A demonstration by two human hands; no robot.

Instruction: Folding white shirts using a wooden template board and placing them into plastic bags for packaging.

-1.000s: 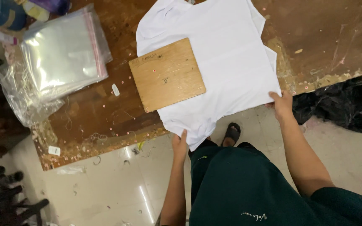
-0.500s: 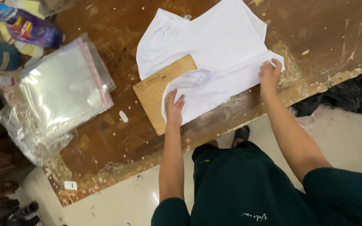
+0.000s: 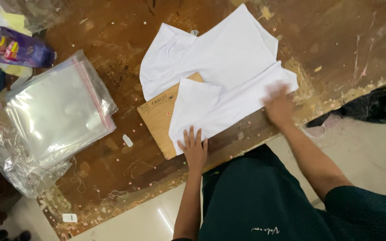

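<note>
A white T-shirt point(image 3: 228, 67) lies on a worn brown wooden table point(image 3: 112, 174), its lower part folded up over a thin wooden board point(image 3: 155, 118). Only the board's left corner shows from under the cloth. My left hand point(image 3: 194, 148) rests flat, fingers spread, on the folded hem near the board's lower edge. My right hand point(image 3: 279, 107) is blurred and lies on the right end of the folded cloth by the table's front edge. Neither hand grips anything.
A stack of clear plastic bags point(image 3: 59, 111) with a red strip lies at the left, over more crumpled plastic point(image 3: 14, 165). A purple bottle point(image 3: 14, 47) lies at the far left. A black cloth point(image 3: 371, 107) hangs off the table's right edge.
The shirt's bottom hung over the table's edge, held by both hands. It has been folded up over the board, and both hands now press it flat.
</note>
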